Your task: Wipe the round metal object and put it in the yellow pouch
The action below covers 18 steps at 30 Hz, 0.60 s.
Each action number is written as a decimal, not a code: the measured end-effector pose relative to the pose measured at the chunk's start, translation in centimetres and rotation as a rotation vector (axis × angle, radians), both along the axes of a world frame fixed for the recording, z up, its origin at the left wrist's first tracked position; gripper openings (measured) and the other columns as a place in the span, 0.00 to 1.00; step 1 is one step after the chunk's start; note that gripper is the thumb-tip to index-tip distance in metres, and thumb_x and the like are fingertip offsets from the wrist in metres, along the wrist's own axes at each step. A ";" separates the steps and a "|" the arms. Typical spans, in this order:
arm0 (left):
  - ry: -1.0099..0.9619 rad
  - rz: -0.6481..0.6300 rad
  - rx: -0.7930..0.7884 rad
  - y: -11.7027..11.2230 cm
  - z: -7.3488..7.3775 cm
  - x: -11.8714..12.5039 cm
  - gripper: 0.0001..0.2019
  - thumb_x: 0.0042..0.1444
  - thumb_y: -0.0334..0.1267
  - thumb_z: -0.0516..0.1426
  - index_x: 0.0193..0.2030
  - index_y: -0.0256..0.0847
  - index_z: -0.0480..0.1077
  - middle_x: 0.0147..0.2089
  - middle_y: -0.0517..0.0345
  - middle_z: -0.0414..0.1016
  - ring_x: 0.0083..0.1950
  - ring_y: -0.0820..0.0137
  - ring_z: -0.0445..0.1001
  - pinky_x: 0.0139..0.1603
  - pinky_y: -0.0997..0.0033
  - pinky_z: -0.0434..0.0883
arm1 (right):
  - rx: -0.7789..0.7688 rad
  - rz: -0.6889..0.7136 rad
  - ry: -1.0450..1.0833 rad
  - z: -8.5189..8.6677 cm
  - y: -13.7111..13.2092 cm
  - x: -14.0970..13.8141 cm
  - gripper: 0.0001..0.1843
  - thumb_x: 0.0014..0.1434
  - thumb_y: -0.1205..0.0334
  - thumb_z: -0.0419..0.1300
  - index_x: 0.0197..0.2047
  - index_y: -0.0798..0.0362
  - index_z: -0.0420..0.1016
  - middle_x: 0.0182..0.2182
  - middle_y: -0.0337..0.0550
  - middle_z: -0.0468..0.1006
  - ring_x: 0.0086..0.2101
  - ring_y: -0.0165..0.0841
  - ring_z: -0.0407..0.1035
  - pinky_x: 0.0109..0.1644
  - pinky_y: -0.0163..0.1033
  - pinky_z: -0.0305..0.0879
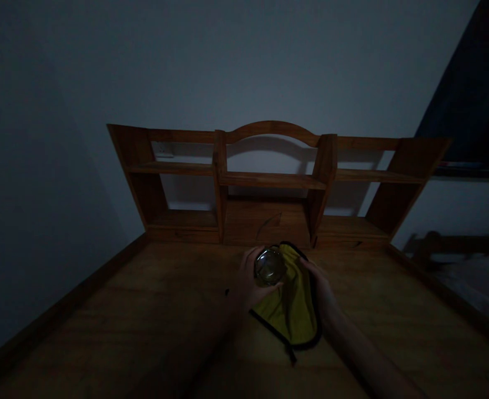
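A small clear glass [269,266] with a faceted rim or base sits in the grip of my left hand [248,282], thumb and fingers curved round its side. Beside and under it hangs a yellow-green cloth [296,310] with black edging and a small black tab at its lower corner. My right hand [321,288] grips the cloth along its right edge, the thumb lying over the top and the other fingers mostly hidden behind the fabric. The cloth touches the right side of the glass. Dim light hides whether the glass has anything in it.
Both hands are above a wooden desk [165,310] with raised side edges. At its back stands a wooden shelf unit [273,180] with several compartments against a pale wall [244,66]. A wall socket [164,149] shows behind the left shelf. Pale bedding [472,282] lies at the right.
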<state>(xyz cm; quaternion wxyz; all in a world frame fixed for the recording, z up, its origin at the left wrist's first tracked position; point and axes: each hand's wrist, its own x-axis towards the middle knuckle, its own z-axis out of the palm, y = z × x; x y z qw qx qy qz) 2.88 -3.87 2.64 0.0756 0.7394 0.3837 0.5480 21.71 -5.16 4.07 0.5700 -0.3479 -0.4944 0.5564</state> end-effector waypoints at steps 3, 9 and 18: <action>-0.012 -0.001 -0.007 0.1 -0.1 0.1 0.40 0.40 0.38 0.69 0.60 0.45 0.56 0.57 0.48 0.63 0.60 0.56 0.65 0.59 0.51 0.68 | 0.474 -0.166 -0.394 0.5 -1.0 -0.3 0.17 0.63 0.59 0.56 0.54 0.48 0.73 0.54 0.46 0.75 0.56 0.45 0.66 0.61 0.56 0.61; 0.034 -0.044 0.045 0.2 -0.7 0.3 0.36 0.43 0.30 0.62 0.60 0.43 0.55 0.57 0.47 0.63 0.60 0.58 0.65 0.59 0.51 0.68 | 1.109 -0.177 -1.027 1.6 -2.3 -1.1 0.26 0.62 0.71 0.52 0.64 0.50 0.61 0.57 0.47 0.71 0.62 0.44 0.57 0.67 0.66 0.44; 0.066 -0.057 -0.003 -0.1 -0.7 0.2 0.36 0.43 0.24 0.58 0.61 0.44 0.55 0.60 0.48 0.62 0.62 0.58 0.63 0.61 0.51 0.66 | 1.109 -0.108 -1.256 2.0 -3.2 -2.1 0.30 0.55 0.72 0.50 0.62 0.59 0.59 0.57 0.54 0.70 0.65 0.46 0.48 0.68 0.68 0.32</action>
